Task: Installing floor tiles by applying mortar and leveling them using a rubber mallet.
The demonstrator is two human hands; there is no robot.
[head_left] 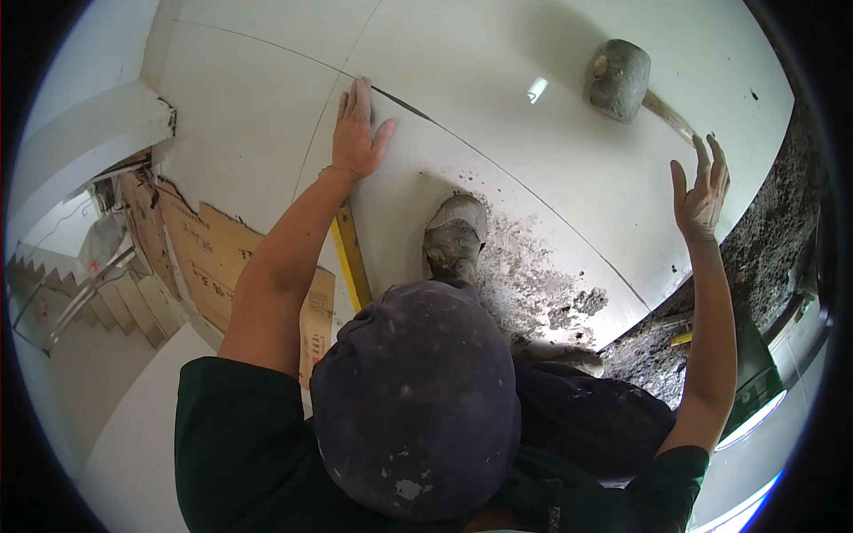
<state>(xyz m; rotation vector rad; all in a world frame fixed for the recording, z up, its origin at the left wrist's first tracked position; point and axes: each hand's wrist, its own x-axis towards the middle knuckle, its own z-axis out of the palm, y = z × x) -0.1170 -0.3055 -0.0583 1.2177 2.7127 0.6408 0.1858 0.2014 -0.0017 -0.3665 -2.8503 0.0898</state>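
Observation:
My left hand lies flat on a large pale floor tile, its fingertips by a joint where tiles meet. A narrow dark gap or strip runs along that joint, just right of the fingers. At the right, my right hand is held with fingers spread and nothing in it, close to the end of a mallet's wooden handle. The mallet's grey, worn head rests on the tile beyond. Whether the right fingers touch the handle cannot be made out.
Crumbled dark mortar dirties the tile beside my boot. Rough mortar bed borders the tiles at right. A yellow level-like bar and cardboard lie at left, near a stairwell. A green container stands lower right.

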